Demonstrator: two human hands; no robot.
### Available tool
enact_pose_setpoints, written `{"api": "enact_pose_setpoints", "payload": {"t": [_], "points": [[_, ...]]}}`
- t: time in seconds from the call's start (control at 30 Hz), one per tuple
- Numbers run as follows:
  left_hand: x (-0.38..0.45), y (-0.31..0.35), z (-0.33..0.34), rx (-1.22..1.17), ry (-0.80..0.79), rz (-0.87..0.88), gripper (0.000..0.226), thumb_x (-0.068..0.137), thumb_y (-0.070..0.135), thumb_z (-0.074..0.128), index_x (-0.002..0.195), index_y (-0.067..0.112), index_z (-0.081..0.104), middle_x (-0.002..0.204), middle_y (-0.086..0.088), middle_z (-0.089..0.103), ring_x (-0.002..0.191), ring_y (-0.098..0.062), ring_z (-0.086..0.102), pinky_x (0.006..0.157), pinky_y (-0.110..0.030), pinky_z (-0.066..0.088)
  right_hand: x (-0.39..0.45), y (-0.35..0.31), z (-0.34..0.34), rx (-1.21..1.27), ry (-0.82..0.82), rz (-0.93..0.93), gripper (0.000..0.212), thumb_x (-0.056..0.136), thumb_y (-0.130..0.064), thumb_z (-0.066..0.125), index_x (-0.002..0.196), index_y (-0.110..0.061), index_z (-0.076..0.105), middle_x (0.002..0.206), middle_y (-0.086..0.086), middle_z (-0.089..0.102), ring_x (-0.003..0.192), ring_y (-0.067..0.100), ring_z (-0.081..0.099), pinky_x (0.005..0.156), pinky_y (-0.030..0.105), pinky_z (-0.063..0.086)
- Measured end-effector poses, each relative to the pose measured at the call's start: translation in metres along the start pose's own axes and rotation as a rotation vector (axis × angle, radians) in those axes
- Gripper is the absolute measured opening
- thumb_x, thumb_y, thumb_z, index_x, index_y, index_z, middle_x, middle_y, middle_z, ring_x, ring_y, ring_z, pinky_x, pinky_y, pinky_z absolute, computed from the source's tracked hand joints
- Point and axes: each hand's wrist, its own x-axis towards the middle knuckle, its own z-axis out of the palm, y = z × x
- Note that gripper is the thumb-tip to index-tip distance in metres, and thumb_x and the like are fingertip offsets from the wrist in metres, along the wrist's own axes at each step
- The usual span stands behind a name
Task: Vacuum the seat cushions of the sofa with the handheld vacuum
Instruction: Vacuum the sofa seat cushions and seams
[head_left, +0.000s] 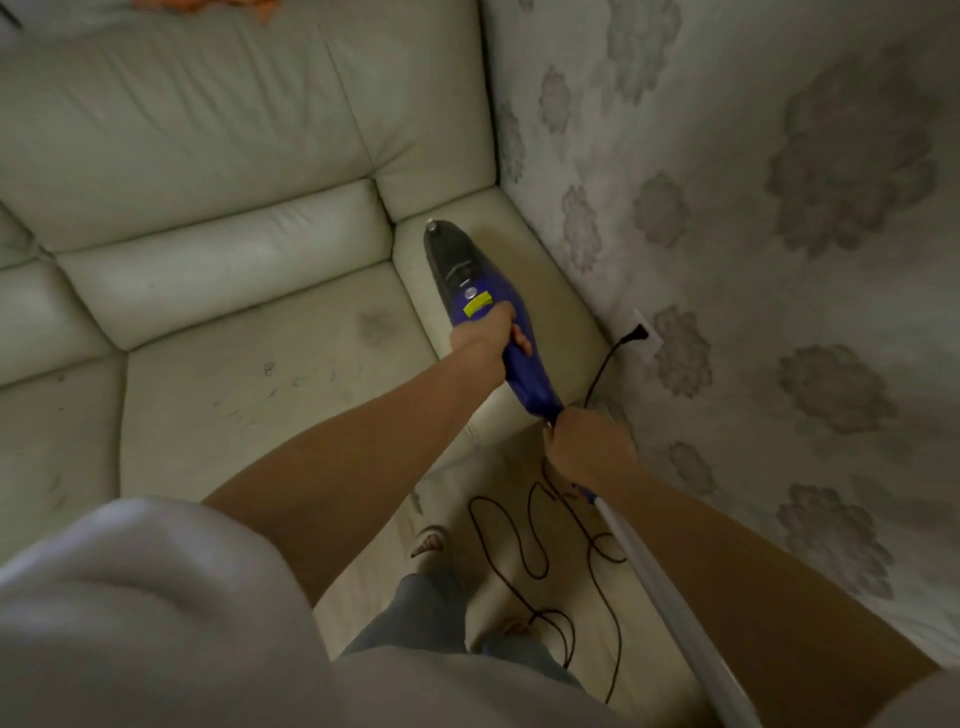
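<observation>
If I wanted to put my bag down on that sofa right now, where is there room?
The wide seat cushion left of the vacuum lies bare, bordered by the backrest and the front edge. It is crowded by the wall: both hands, left and right, hold the vacuum on the narrow end cushion, and the cord runs to the outlet.

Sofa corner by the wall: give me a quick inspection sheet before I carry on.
Surface: sofa seat cushion, pale, with dark smudges and scribbles.
Job's things: blue vacuum, nose toward the back corner, over the narrow end section.
Clutter: orange item at the top edge.
Grip: left hand grips the vacuum body; right hand holds its rear end at a white tube.
Cables: black cord looped on the floor, plugged into the outlet.
Surroundings: floral wall.
</observation>
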Motion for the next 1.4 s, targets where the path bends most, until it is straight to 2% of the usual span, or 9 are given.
{"api": "enact_pose_setpoints", "payload": {"t": [0.33,0.47,0.67,0.9,1.03,1.17,1.3,1.37,1.4], "points": [[0.002,0.004,-0.006,-0.257,-0.09,-0.055,0.028,0.082,0.007,0.046,0.057,0.017,0.038,0.039,0.005,0.036,0.03,-0.008,0.031,0.033,-0.013,0.032,0.017,-0.001,-0.026,-0.336,0.0,0.14,0.025,0.096,-0.005,0.044,0.119,-0.005,0.055,0.112,0.01,0.061,0.1,0.027,0.063,0.088,0.037,0.053],[0.02,0.02,-0.023,-0.393,-0.112,-0.079,0.028,0.083,0.006,0.04,0.059,0.018,0.033,0.038,0.007,0.033,0.028,-0.006,0.029,0.031,-0.012,0.029,0.044,-0.019,-0.045,-0.42,0.02,0.091,0.017,0.095,-0.001,0.044,0.103,-0.006,0.058,0.111,0.012,0.063,0.101,0.028,0.064,0.083,0.036,0.052],[0.079,0.058,-0.052,-0.639,-0.155,-0.153,0.028,0.082,0.006,0.039,0.059,0.018,0.031,0.038,0.007,0.032,0.027,-0.005,0.029,0.031,-0.012,0.029,0.11,-0.069,-0.081,-0.771,-0.013,0.049,0.027,0.093,-0.003,0.042,0.112,-0.006,0.061,0.109,0.01,0.063,0.096,0.026,0.065,0.071,0.037,0.049],[0.148,0.111,-0.069,-0.759,-0.154,-0.236,0.023,0.083,0.005,0.038,0.065,0.018,0.036,0.04,0.007,0.035,0.03,-0.005,0.033,0.034,-0.014,0.033,0.187,-0.118,-0.12,-0.966,-0.08,0.006,0.031,0.091,-0.003,0.04,0.118,-0.003,0.055,0.114,0.012,0.058,0.101,0.027,0.062,0.08,0.039,0.05],[0.17,0.131,-0.076,-0.682,-0.104,-0.228,0.022,0.086,0.007,0.04,0.067,0.017,0.038,0.041,0.006,0.036,0.031,-0.006,0.035,0.034,-0.015,0.035,0.217,-0.139,-0.13,-0.933,-0.191,0.051,0.032,0.09,-0.003,0.042,0.117,-0.005,0.059,0.112,0.009,0.061,0.102,0.026,0.063,0.077,0.038,0.048],[0.19,0.139,-0.084,-0.406,0.052,-0.229,0.023,0.091,0.014,0.043,0.068,0.013,0.042,0.042,0.001,0.039,0.043,-0.011,0.037,0.045,-0.021,0.04,0.237,-0.155,-0.133,-0.734,-0.341,0.097,0.023,0.092,-0.007,0.045,0.113,-0.005,0.056,0.114,0.015,0.06,0.112,0.03,0.059,0.095,0.044,0.046],[0.198,0.136,-0.087,-0.19,0.161,-0.222,0.024,0.096,0.026,0.051,0.08,0.007,0.05,0.052,-0.004,0.046,0.047,-0.013,0.042,0.05,-0.024,0.04,0.252,-0.15,-0.123,-0.614,-0.439,0.071,0.04,0.097,-0.023,0.043,0.131,-0.004,0.05,0.133,0.013,0.054,0.125,0.029,0.051,0.106,0.045,0.038],[0.199,0.133,-0.089,-0.13,0.21,-0.196,0.034,0.096,0.031,0.054,0.071,0.008,0.05,0.046,-0.006,0.05,0.047,-0.015,0.043,0.051,-0.026,0.039,0.25,-0.142,-0.121,-0.478,-0.398,0.056,0.033,0.096,-0.024,0.045,0.118,-0.003,0.056,0.123,0.015,0.057,0.123,0.028,0.05,0.104,0.038,0.039],[0.202,0.13,-0.09,-0.114,0.206,-0.188,0.037,0.095,0.034,0.054,0.068,0.008,0.051,0.038,-0.004,0.049,0.047,-0.015,0.042,0.051,-0.027,0.038,0.249,-0.138,-0.123,-0.438,-0.414,0.052,0.022,0.096,-0.024,0.045,0.1,-0.006,0.057,0.106,0.014,0.057,0.115,0.026,0.053,0.098,0.033,0.042]]}}
